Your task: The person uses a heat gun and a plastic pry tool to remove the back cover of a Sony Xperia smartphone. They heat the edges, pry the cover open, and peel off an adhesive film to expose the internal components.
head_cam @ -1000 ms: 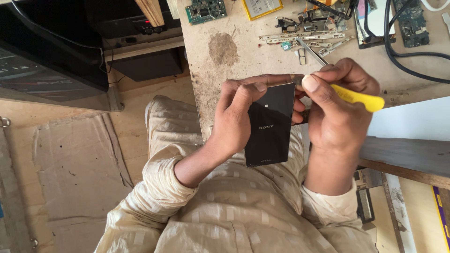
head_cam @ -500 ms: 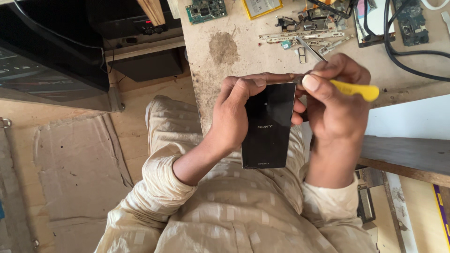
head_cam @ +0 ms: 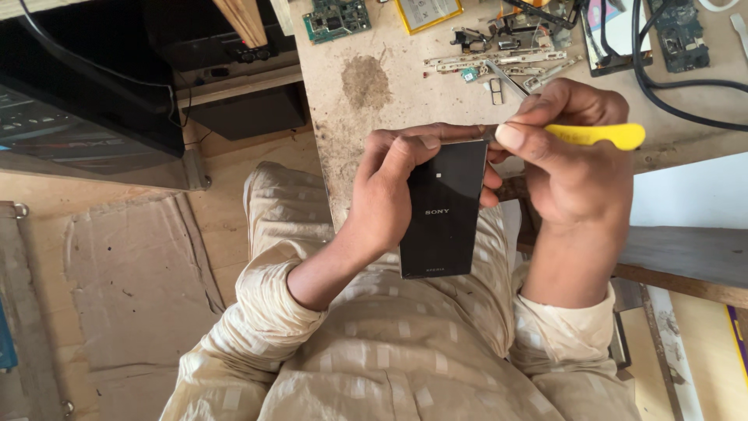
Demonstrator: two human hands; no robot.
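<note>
Head view: you hold a black phone [head_cam: 442, 209] back-up over your lap while a yellow-handled tool [head_cam: 594, 136] meets its top corner.

Your left hand [head_cam: 389, 195] is closed around the phone from its 9 o'clock side, thumb across the top edge, fingers hidden beneath. Your right hand [head_cam: 573, 168] is closed on the tool in a pinch, handle pointing to 3 o'clock, tip at the phone's 1 o'clock corner; the contact itself is masked by your thumb. The phone's long axis runs 12 to 6, tilted slightly, top end over the edge of the workbench [head_cam: 405, 93]. The left hand is the nearer one, bearing the phone; the right touches only that corner. At 12 o'clock on the bench lie a green circuit board [head_cam: 336, 19] and loose metal parts [head_cam: 499, 62].
</note>
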